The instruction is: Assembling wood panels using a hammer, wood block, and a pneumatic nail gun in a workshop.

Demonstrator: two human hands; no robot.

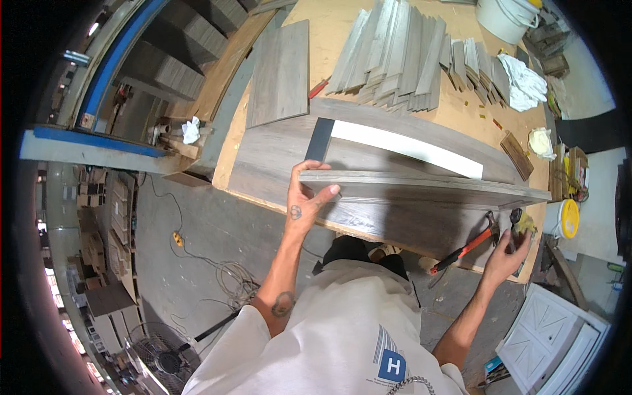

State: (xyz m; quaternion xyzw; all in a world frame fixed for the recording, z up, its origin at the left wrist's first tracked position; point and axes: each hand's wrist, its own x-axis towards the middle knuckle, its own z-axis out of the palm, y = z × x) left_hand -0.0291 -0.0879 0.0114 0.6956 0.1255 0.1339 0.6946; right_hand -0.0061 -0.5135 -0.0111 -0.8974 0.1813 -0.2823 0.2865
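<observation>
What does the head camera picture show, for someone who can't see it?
The left hand grips the end of a long grey wooden board standing on edge on a plywood workbench. The right hand touches a small yellow object beside an orange-handled hammer.

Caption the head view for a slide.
Left hand steadies upright grey wood-grain board; right hand reaches beside red-handled hammer.

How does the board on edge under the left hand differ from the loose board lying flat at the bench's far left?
The board on edge stands upright on its long edge atop a wide panel, steadied by the left hand; the flat board lies face up, untouched. The board on edge runs left to right across the view, long and narrow; the flat board runs away from the person and looks shorter and broader. Both are grey-brown wood-grain.
</observation>
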